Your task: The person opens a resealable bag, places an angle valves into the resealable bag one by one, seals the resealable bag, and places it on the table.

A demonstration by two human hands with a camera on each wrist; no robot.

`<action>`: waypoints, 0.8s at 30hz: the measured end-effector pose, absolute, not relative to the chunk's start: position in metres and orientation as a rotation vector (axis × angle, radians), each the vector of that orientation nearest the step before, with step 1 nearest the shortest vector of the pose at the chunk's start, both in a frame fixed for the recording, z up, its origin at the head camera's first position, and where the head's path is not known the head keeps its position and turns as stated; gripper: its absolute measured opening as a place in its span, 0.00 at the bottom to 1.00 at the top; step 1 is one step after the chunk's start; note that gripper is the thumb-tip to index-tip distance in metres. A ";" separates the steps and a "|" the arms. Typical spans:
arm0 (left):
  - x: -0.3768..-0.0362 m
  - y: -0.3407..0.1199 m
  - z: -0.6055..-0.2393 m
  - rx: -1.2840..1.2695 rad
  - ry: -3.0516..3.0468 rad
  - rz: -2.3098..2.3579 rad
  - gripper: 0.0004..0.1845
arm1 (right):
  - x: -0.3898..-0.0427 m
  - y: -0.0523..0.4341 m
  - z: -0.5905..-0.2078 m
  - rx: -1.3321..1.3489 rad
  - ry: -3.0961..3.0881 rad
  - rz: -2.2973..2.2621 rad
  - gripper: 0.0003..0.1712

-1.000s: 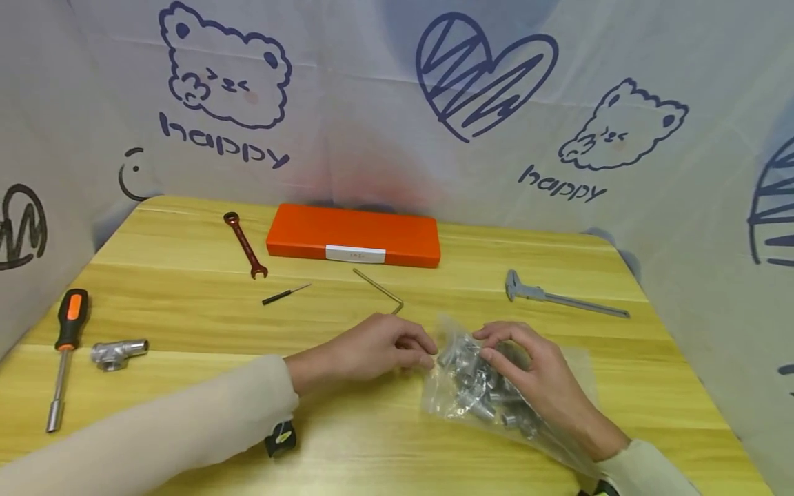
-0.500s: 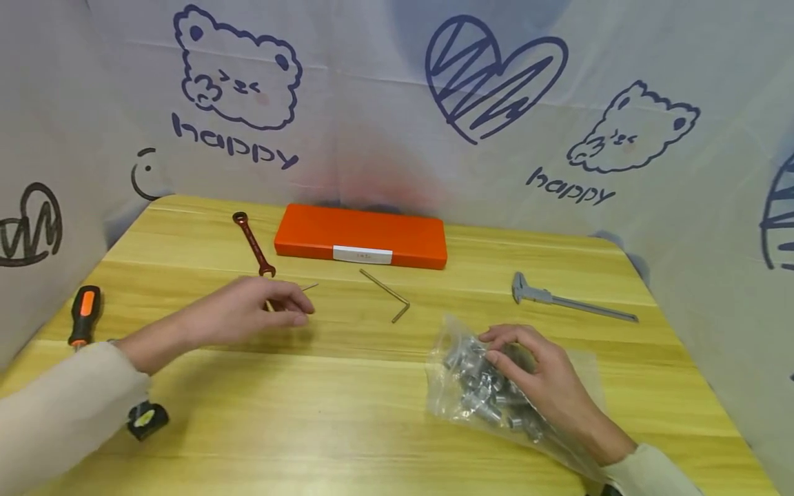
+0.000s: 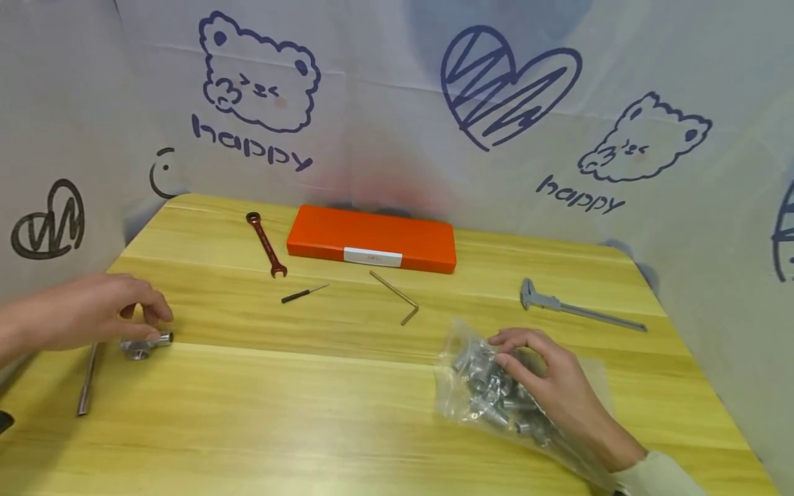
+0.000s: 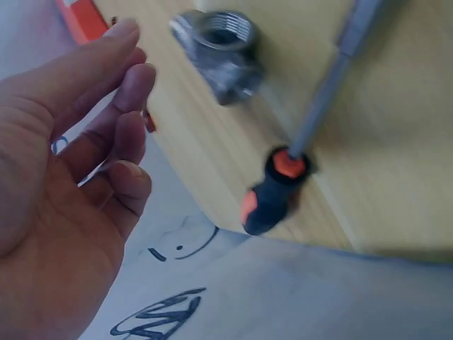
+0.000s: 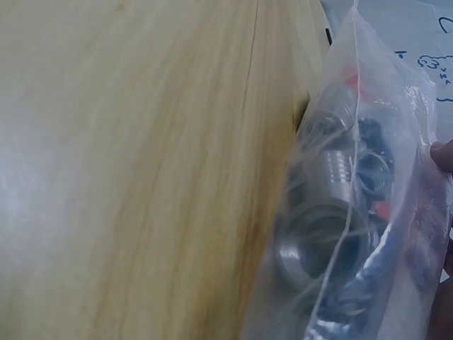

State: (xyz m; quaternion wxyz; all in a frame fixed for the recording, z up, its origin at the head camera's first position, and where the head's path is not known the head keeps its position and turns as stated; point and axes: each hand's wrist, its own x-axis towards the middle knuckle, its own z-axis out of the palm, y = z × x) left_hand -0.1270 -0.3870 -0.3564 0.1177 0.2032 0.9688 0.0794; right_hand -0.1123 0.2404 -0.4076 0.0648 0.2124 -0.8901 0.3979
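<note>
The left hand [image 3: 87,313] hovers near the table's left edge, fingers loosely bent and holding nothing, its fingertips just above a small metal tee fitting [image 3: 144,342] that lies on the wood. The left wrist view shows the same hand [image 4: 67,184] with fingers relaxed and apart from the fitting [image 4: 221,53], whose threaded opening faces the camera. Just left of the fitting lies a screwdriver [image 3: 87,379], its steel shaft pointing toward the near edge; the wrist view shows its black and orange handle [image 4: 272,191] close to the table's edge. The right hand [image 3: 552,382] rests on a clear plastic bag [image 3: 480,386] of metal fittings near the table's right front, fingers curled over the top of the bag and pressing it down. In the right wrist view the bag [image 5: 354,212] fills the right side, with threaded metal rings visible through the plastic. Between the hands, toward the middle of the table [image 3: 310,413], lie a hex key [image 3: 397,296] and a small black-handled tool [image 3: 302,294]. Along the far edge sit a red wrench [image 3: 267,244] and a flat orange case [image 3: 372,238]. A caliper [image 3: 579,306] lies near the right edge, beyond the bag.
</note>
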 end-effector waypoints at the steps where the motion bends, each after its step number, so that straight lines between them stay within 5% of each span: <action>1: -0.127 -0.389 -0.358 0.594 2.814 0.223 0.12 | -0.112 0.241 -0.408 0.640 -2.689 1.202 0.08; 20: -0.130 -0.375 -0.374 0.641 2.783 0.240 0.01 | -0.112 0.243 -0.408 0.664 -2.657 1.199 0.10; 24: -0.127 -0.369 -0.365 0.657 2.803 0.387 0.09 | -0.112 0.244 -0.407 0.660 -2.654 1.202 0.10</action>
